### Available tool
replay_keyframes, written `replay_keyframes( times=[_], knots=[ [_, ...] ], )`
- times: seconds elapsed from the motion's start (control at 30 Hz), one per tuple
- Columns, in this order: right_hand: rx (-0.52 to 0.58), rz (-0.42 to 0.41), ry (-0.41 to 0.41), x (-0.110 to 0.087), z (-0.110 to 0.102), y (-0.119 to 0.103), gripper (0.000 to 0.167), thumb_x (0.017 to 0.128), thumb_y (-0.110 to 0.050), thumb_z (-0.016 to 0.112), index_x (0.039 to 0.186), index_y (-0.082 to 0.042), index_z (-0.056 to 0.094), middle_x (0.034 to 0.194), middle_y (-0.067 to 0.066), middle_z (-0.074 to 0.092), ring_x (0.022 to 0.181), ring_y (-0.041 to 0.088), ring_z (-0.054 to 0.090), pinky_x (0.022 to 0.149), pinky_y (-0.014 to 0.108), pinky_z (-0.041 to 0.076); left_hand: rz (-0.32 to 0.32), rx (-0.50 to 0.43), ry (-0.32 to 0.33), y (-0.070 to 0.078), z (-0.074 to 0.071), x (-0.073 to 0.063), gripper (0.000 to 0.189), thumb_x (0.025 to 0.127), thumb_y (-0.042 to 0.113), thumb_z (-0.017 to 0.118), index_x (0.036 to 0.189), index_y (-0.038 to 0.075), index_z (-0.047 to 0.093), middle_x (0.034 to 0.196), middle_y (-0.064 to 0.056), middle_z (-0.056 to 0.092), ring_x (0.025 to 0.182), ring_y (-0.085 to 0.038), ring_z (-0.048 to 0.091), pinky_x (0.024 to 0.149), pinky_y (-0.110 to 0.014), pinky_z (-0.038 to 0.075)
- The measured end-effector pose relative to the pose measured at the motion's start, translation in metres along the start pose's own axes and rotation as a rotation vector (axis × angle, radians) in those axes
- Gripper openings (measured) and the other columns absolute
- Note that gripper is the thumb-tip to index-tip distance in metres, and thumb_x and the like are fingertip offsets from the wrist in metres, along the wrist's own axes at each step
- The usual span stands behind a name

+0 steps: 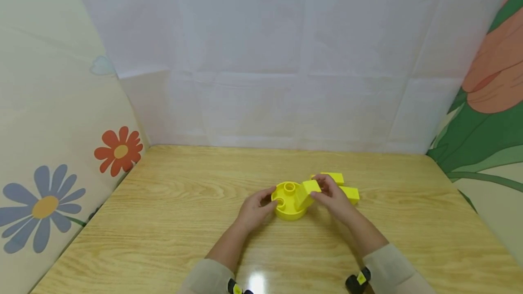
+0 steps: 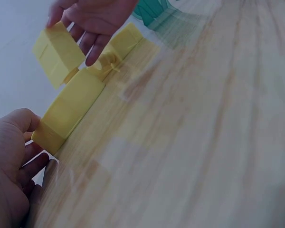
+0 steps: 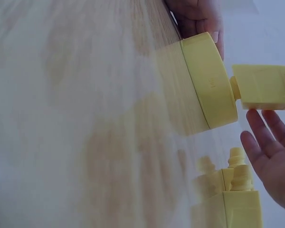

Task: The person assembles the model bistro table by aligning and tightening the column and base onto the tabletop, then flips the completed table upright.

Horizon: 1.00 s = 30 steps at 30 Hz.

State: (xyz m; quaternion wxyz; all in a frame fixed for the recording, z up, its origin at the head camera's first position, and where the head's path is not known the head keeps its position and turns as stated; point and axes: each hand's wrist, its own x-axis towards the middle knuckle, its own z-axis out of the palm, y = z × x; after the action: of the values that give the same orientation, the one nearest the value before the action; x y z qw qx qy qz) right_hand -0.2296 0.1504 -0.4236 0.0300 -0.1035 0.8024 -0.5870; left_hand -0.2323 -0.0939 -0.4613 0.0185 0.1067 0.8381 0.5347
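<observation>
A round yellow base with raised ring sockets lies flat on the table. My left hand holds its left side, thumb and fingers at the rim. Above the base's right side stands a yellow block, leaning a little to the right in the head view. My right hand pinches this block, thumb in front and fingers behind. In the right wrist view, a short yellow neck joins the block's lower end to the base's top. The socket under the block is hidden.
Two more yellow blocks lie just behind and beside my right hand; threaded pegs stick out of them in the right wrist view. The wood-grain table ends at a white cloth, with floral panels at the sides.
</observation>
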Motion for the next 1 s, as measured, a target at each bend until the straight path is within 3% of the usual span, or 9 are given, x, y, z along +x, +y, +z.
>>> replay_keyframes(
  times=[0.17,0.43,0.6,0.83,1.0],
  knots=[
    [-0.047,0.033,0.024,-0.003,0.0,0.001,0.039,0.094,-0.016,0.065,0.124,-0.003,0.046,0.111,0.012,0.056,0.098,0.014,0.051,0.089,0.023,0.044,0.001,0.0,-0.003,-0.001,0.0,0.0,0.045,0.094,0.019,0.064,0.136,0.004,0.056,0.14,-0.014,0.057,0.133,-0.033,0.05,0.112,-0.05,0.039],
    [0.015,-0.07,0.022,-0.008,-0.002,0.005,0.032,0.094,-0.001,0.057,0.124,0.007,0.048,0.113,0.021,0.058,0.097,0.007,0.052,0.087,0.015,0.046,0.007,-0.003,0.002,-0.002,0.0,0.001,0.045,0.094,0.019,0.064,0.136,0.004,0.057,0.139,-0.015,0.058,0.132,-0.033,0.05,0.112,-0.05,0.039],
    [-0.041,-0.071,0.008,-0.01,-0.003,0.006,0.038,0.094,-0.007,0.062,0.128,0.002,0.049,0.108,0.016,0.057,0.094,0.011,0.052,0.085,0.018,0.047,0.008,-0.004,0.002,-0.001,0.0,0.0,0.045,0.094,0.019,0.064,0.136,0.004,0.057,0.139,-0.015,0.058,0.131,-0.033,0.051,0.111,-0.05,0.04],
    [-0.115,0.016,-0.029,-0.013,-0.001,0.001,0.053,0.092,-0.022,0.069,0.14,-0.014,0.048,0.113,0.012,0.057,0.095,0.017,0.053,0.084,0.027,0.047,0.008,0.005,-0.015,0.0,-0.001,-0.001,0.046,0.095,0.02,0.063,0.137,0.004,0.055,0.141,-0.014,0.057,0.132,-0.033,0.05,0.111,-0.05,0.04],
    [-0.161,0.058,-0.035,-0.014,0.003,-0.004,0.054,0.091,-0.03,0.07,0.14,-0.017,0.05,0.115,0.011,0.056,0.099,0.019,0.054,0.085,0.028,0.047,-0.008,-0.003,-0.014,0.0,0.0,0.0,0.046,0.095,0.02,0.063,0.138,0.006,0.055,0.142,-0.013,0.056,0.134,-0.032,0.049,0.112,-0.049,0.039]
  ],
)
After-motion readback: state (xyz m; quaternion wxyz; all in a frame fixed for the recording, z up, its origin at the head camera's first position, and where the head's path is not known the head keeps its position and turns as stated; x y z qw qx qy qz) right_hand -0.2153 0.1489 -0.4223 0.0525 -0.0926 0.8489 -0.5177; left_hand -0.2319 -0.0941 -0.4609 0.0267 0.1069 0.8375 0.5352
